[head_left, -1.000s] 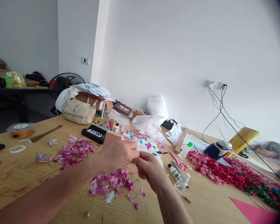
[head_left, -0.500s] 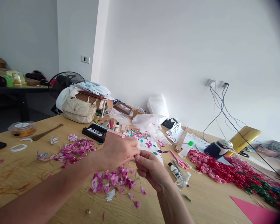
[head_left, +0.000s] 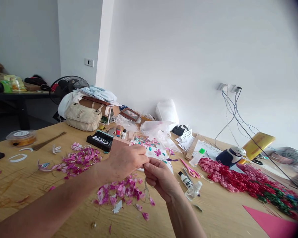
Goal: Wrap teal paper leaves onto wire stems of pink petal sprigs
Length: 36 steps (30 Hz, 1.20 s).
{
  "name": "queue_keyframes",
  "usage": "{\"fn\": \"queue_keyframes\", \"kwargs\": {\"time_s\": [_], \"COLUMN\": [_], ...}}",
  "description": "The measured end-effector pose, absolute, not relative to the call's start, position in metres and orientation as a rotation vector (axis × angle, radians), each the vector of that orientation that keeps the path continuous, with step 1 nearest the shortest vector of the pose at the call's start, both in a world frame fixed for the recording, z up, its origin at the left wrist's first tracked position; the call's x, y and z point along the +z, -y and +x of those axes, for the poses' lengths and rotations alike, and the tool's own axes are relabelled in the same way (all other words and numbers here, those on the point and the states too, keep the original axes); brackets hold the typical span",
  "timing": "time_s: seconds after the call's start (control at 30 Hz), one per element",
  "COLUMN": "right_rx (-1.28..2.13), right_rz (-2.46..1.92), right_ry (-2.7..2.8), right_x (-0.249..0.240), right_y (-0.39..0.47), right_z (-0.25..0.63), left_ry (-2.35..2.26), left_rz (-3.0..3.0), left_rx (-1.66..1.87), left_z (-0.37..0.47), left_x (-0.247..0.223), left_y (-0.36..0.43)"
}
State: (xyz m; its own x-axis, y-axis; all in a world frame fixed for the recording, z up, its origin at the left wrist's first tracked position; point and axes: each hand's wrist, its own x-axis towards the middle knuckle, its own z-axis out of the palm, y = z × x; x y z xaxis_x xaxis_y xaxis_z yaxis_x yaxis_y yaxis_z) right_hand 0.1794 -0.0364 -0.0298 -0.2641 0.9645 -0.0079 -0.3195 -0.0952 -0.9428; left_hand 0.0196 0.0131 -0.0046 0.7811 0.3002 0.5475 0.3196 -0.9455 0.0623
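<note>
Above the table, my left hand (head_left: 125, 162) and my right hand (head_left: 159, 175) meet with fingertips pinched together. What they pinch is too small or hidden to make out. Thin stems (head_left: 146, 191) show just under my right hand; whether they are held I cannot tell. Below the hands lies a pile of pink petals (head_left: 123, 191) on thin wires, with a whitish petal (head_left: 117, 207) at its near edge. Behind them is a white sheet with a pink flower design (head_left: 158, 152), partly covered by my hands.
More pink petals (head_left: 81, 160) lie left. Pink scissors (head_left: 192, 172), a white bottle (head_left: 185, 180) and a clear bottle (head_left: 193, 191) are on the right, near red and pink bundles (head_left: 238, 178). A black tray (head_left: 99, 141) and a beige bag (head_left: 83, 116) stand behind.
The view has shifted slightly, so the surroundings sit a little further left. My hands keep nearly the same pinched pose.
</note>
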Motion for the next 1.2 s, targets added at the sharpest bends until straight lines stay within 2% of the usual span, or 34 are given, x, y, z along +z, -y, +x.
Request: {"fn": "queue_keyframes", "kwargs": {"time_s": [0.23,0.43,0.53,0.67,0.73,0.9,0.97,1.2], "right_rx": [1.723,1.511,1.436,1.650,1.715,1.625,1.601,1.727], "right_rz": [-0.632,-1.012,-1.031,-0.754,-0.688,-0.866,-0.878,-0.635], "right_ry": [1.043,1.149,1.153,1.075,1.043,1.074,1.071,1.032], "right_x": [-0.025,-0.031,-0.031,-0.028,-0.028,-0.034,-0.035,-0.026], "right_y": [0.041,0.035,0.034,0.037,0.038,0.033,0.032,0.039], "right_z": [0.182,0.176,0.178,0.182,0.181,0.177,0.177,0.182], "left_ry": [0.403,0.500,0.503,0.412,0.408,0.487,0.492,0.459], "left_rz": [-3.250,-2.977,-2.992,-3.347,-3.366,-3.026,-2.926,-3.297], "left_rx": [-1.356,-0.819,-0.889,-1.226,-1.261,-0.865,-0.810,-1.311], "left_z": [0.019,0.020,0.025,0.024,0.021,0.018,0.019,0.021], "left_x": [-0.005,-0.008,-0.015,-0.016,-0.012,-0.005,-0.005,-0.008], "left_y": [-0.018,-0.016,-0.019,-0.026,-0.026,-0.016,-0.014,-0.019]}}
